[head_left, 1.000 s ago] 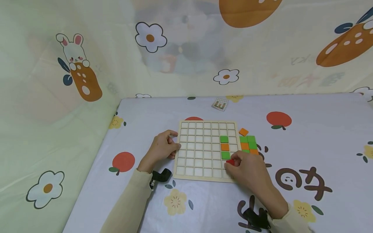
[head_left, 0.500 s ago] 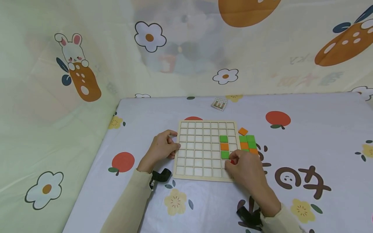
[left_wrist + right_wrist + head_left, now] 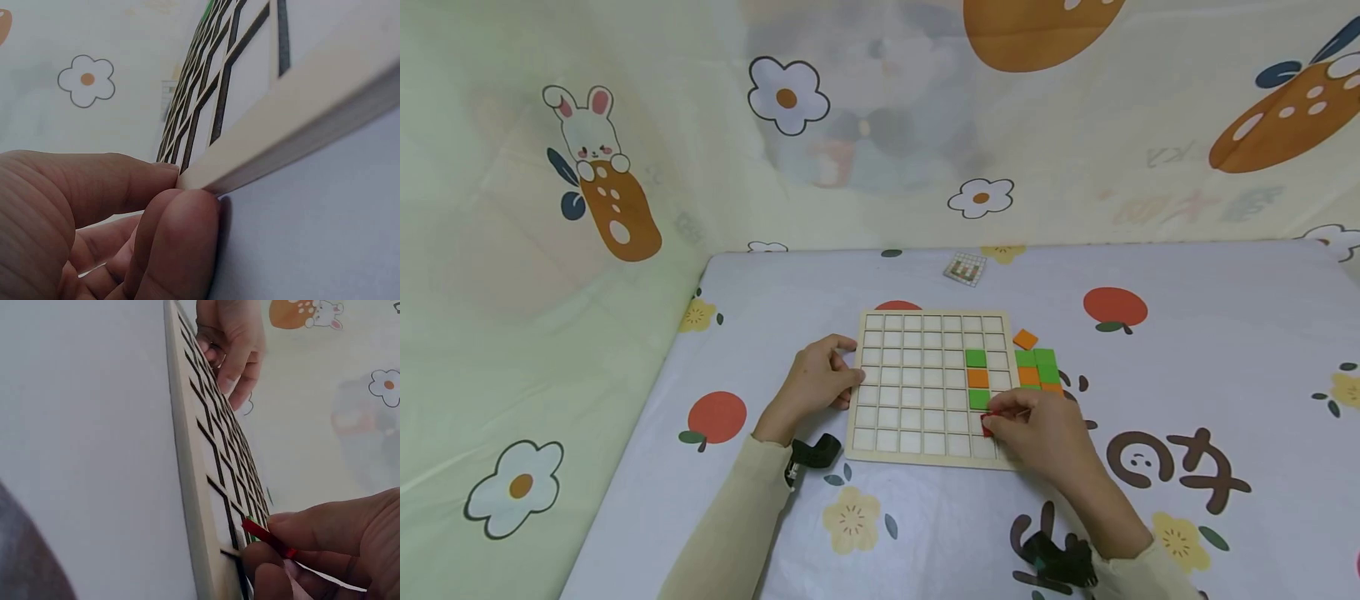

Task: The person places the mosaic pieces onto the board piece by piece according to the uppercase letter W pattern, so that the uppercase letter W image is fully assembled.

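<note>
Red wins the eye first: one small tile (image 3: 261, 534) is pinched between the thumb and fingers of the right hand (image 3: 1037, 433), at the gridded board (image 3: 912, 417). It is just below the lower green square (image 3: 979, 399) in a short column with an orange square (image 3: 977, 378) and an upper green square (image 3: 976, 358). In the right wrist view the tile is tilted; I cannot tell if its edge touches the board. The left hand (image 3: 812, 375) holds the left rim with thumb and finger, so the board should not slide on the desk (image 3: 1225, 350). Beside the right rim lie loose green and orange pieces (image 3: 1047, 365).

To do this step well, I would rest one edge of the tile against the cell's divider, then lower the rest slowly until it is level. Fingers should release only after this. The pressure should be gentle and central, because a push on one corner may lift the opposite one.
</note>
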`<state>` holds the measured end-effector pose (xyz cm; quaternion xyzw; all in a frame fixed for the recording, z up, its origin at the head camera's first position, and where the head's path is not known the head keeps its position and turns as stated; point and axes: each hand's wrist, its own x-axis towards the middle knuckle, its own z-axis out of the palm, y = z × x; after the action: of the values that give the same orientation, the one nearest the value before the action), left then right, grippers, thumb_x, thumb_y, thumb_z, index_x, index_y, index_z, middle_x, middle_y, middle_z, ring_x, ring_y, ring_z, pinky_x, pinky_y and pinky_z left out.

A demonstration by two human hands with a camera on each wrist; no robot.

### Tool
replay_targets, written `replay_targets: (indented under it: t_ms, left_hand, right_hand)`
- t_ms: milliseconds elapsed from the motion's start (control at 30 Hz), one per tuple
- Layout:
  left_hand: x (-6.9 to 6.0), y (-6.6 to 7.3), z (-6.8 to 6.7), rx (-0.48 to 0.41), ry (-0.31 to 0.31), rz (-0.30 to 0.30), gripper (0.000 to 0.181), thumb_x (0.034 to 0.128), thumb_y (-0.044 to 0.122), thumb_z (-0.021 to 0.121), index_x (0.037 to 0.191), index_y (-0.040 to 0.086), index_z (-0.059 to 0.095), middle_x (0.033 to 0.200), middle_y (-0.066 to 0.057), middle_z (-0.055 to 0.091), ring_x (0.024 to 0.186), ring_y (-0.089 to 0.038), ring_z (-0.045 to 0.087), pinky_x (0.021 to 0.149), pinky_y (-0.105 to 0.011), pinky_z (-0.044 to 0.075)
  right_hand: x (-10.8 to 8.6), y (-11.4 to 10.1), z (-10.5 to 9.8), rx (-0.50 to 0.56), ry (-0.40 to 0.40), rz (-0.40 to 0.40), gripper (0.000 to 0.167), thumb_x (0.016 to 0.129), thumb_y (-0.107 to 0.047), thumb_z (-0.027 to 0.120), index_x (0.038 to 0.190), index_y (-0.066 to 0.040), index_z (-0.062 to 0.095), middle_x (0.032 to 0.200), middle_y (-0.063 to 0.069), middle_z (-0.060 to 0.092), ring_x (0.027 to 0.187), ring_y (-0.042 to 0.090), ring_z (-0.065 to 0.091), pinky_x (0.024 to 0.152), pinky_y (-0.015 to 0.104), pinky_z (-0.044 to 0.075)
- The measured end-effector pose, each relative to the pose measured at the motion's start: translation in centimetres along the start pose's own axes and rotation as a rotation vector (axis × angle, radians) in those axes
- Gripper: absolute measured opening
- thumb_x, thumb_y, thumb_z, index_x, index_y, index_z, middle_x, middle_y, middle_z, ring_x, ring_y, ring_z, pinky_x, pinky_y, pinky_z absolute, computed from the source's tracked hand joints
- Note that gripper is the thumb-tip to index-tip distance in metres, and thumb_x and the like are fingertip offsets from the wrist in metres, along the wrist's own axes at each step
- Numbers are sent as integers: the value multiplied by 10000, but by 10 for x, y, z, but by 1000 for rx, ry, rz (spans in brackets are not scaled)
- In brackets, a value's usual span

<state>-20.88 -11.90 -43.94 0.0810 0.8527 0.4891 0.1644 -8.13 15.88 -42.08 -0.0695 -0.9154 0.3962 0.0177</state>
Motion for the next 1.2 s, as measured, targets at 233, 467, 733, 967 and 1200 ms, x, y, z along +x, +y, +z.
replay_targets:
  t_ms: [233,467,733,967,1200]
  left_hand:
    - [0,-1,0,-4,-4,0,449,874,78,739,1291,66,572,777,-107,600,526,-189,621,506,-320,577]
    - [0,-1,-1,-3,-6,-1,451,875,83,740,1292,68,570,781,-108,600,530,-192,624,505,-322,577]
    - [0,-1,-1,-6,-8,5,452,873,85,739,1292,66,569,784,-109,600,529,-197,625,506,-325,578]
    - [0,-2,-1,0,-4,5,443,878,84,737,1289,67,572,780,-106,601,528,-192,625,505,-323,577]
    - [0,-1,-1,-4,-4,6,443,876,78,737,1288,65,575,780,-107,600,530,-193,626,503,-324,578]
  right_hand:
    - [3,-2,2,33,-44,18,104,825,-76,745,925,-62,771,772,-1,707,667,144,598,567,248,484]
    - [5,-4,3,-2,-47,-15,87,814,-48,746,895,-56,777,805,25,686,672,153,579,557,252,477]
    - [6,-5,5,-45,-29,-33,66,807,-39,755,857,-71,784,825,41,644,716,178,555,579,278,451]
    - [7,-4,8,-56,-7,-49,91,799,-24,752,869,-71,786,840,47,642,729,190,553,588,287,457]
    - [3,-5,6,-41,17,-67,114,794,-25,759,898,-61,787,843,42,657,740,184,574,607,290,481]
